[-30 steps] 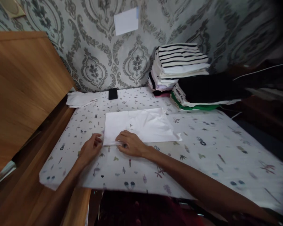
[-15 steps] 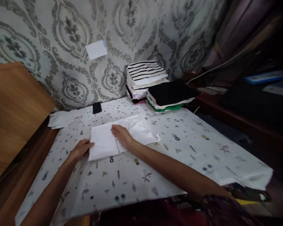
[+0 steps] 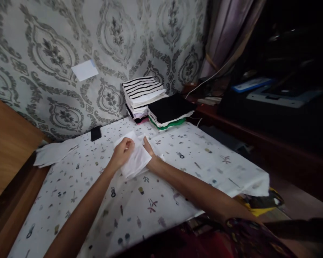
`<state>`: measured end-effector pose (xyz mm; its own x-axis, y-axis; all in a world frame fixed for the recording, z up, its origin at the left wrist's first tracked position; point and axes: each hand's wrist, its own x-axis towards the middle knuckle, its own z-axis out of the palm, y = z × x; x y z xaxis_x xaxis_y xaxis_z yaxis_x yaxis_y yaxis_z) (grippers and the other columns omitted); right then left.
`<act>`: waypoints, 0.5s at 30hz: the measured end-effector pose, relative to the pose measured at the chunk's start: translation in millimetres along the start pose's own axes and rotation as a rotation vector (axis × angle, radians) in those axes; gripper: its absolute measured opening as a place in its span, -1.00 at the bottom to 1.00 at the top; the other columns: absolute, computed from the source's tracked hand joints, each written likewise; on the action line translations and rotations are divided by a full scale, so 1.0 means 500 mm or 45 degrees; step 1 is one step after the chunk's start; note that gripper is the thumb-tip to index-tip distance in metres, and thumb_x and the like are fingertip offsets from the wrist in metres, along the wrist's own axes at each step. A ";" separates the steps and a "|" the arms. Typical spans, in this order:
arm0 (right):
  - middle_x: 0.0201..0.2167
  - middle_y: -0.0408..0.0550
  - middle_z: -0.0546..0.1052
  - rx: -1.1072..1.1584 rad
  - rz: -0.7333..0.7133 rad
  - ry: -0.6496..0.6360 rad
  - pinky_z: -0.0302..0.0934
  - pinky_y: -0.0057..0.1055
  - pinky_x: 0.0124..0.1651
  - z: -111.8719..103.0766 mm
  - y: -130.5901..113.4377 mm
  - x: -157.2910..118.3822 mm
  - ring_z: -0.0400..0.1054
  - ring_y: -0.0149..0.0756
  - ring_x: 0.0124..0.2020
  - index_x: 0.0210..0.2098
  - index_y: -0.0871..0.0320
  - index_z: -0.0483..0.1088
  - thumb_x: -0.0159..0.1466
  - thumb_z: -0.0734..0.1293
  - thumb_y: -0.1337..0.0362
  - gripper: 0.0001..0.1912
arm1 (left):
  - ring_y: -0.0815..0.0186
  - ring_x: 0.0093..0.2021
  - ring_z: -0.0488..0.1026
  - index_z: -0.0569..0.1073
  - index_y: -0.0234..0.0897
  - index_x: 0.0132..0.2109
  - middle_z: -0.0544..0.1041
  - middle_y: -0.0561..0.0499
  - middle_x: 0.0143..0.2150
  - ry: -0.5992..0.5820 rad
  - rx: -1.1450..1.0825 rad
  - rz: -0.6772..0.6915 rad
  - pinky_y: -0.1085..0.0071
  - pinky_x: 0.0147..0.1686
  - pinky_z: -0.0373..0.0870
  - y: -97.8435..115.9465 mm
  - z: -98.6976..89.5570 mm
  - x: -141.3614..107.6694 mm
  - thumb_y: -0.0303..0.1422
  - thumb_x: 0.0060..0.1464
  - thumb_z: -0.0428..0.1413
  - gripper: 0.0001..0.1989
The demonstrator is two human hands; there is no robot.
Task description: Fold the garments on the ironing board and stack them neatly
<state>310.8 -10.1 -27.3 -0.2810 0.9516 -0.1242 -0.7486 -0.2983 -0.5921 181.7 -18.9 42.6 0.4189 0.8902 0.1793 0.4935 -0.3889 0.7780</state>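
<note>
A white folded garment [image 3: 136, 157] is partly raised off the patterned sheet in the head view. My left hand [image 3: 123, 152] is closed on its upper layer, with the fingers curled in at the far side. Beside it, my right hand [image 3: 149, 149] stands on edge against the garment, its visible fingers stretched out. A lifted flap of the white fabric covers part of that hand, so some fingers are hidden. More white fabric lies beneath and beyond both hands.
Two stacks of folded clothes stand at the back: one topped by a striped garment [image 3: 142, 87], one by a black garment [image 3: 172, 107]. A black phone [image 3: 96, 133] and a white cloth [image 3: 55, 152] lie on the left of the patterned sheet [image 3: 134, 218]. A wooden panel [image 3: 10, 143] rises at left.
My left hand has moved right and up, bringing the garment's left part over toward my right hand. My right hand has turned from lying flat to on edge. The view has swung right.
</note>
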 end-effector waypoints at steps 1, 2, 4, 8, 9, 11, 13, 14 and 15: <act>-0.15 0.13 0.59 0.033 0.011 -0.008 0.40 -0.01 -0.01 -0.007 -0.007 -0.006 0.51 -0.02 -0.12 0.00 0.19 0.39 0.39 -0.20 -0.24 -0.19 | 0.13 0.00 0.48 0.40 -0.24 -0.10 0.51 -0.13 -0.09 0.038 0.145 0.094 0.14 0.00 0.46 -0.013 0.019 -0.007 -0.16 0.19 0.02 -0.74; -0.15 0.12 0.60 0.064 0.011 -0.014 0.40 -0.02 -0.01 -0.012 -0.013 -0.012 0.52 -0.03 -0.14 0.01 0.19 0.40 0.40 -0.20 -0.21 -0.20 | 0.10 0.10 0.44 0.40 -0.25 -0.02 0.50 -0.18 0.01 0.069 0.277 0.165 0.10 0.11 0.40 -0.028 0.034 -0.015 -0.18 0.23 -0.01 -0.71; -0.15 0.11 0.61 0.115 -0.007 -0.009 0.40 -0.03 -0.02 -0.016 -0.020 -0.021 0.53 -0.03 -0.16 0.04 0.19 0.40 0.42 -0.20 -0.16 -0.23 | 0.06 0.28 0.31 0.36 -0.28 0.13 0.41 -0.26 0.21 0.066 0.459 0.223 0.04 0.27 0.25 -0.055 0.055 -0.031 -0.18 0.29 -0.06 -0.62; -0.16 0.12 0.62 0.186 -0.019 0.034 0.40 -0.01 0.00 -0.013 -0.033 -0.035 0.54 -0.01 -0.15 0.10 0.21 0.38 0.42 -0.18 -0.18 -0.22 | -0.01 0.46 0.03 0.23 -0.30 0.32 0.16 -0.32 0.43 -0.032 0.637 0.209 -0.09 0.37 0.01 -0.069 0.080 -0.035 -0.13 0.36 -0.14 -0.48; -0.16 0.12 0.62 0.197 -0.025 0.046 0.40 0.00 0.01 -0.015 -0.038 -0.039 0.54 -0.01 -0.14 0.11 0.21 0.37 0.41 -0.16 -0.19 -0.22 | -0.01 0.47 -0.01 0.21 -0.31 0.34 0.12 -0.32 0.45 -0.069 0.664 0.211 -0.11 0.38 -0.03 -0.065 0.086 -0.032 -0.13 0.37 -0.16 -0.47; -0.17 0.11 0.63 0.209 -0.037 0.084 0.39 0.03 0.03 -0.022 -0.049 -0.048 0.54 0.01 -0.14 0.13 0.21 0.37 0.41 -0.11 -0.21 -0.24 | 0.02 0.49 -0.08 0.16 -0.31 0.38 0.05 -0.30 0.48 -0.138 0.703 0.216 -0.11 0.39 -0.07 -0.054 0.100 -0.022 -0.12 0.38 -0.19 -0.44; -0.17 0.11 0.63 0.219 -0.058 0.126 0.38 0.05 0.05 -0.033 -0.061 -0.061 0.54 0.03 -0.12 0.16 0.20 0.35 0.41 -0.10 -0.19 -0.26 | 0.05 0.50 -0.12 0.12 -0.30 0.40 0.01 -0.26 0.50 -0.191 0.732 0.220 -0.09 0.40 -0.10 -0.044 0.115 -0.013 -0.11 0.38 -0.22 -0.42; -0.16 0.11 0.63 0.224 -0.073 0.144 0.38 0.06 0.06 -0.039 -0.067 -0.067 0.54 0.02 -0.11 0.17 0.20 0.34 0.42 -0.10 -0.17 -0.27 | 0.06 0.50 -0.13 0.11 -0.29 0.41 -0.01 -0.25 0.50 -0.216 0.744 0.222 -0.08 0.40 -0.11 -0.041 0.122 -0.009 -0.10 0.38 -0.23 -0.41; -0.14 0.10 0.62 0.231 -0.088 0.159 0.37 0.06 0.07 -0.044 -0.072 -0.074 0.53 0.01 -0.10 0.19 0.18 0.32 0.43 -0.10 -0.16 -0.29 | 0.07 0.50 -0.13 0.10 -0.29 0.42 -0.02 -0.23 0.51 -0.237 0.755 0.222 -0.08 0.41 -0.11 -0.040 0.129 -0.007 -0.09 0.38 -0.24 -0.41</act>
<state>361.4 -32.8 -19.0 -0.1572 0.9687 -0.1920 -0.8624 -0.2294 -0.4512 219.6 -29.6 -12.6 0.6301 0.7665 0.1239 0.7211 -0.6369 0.2726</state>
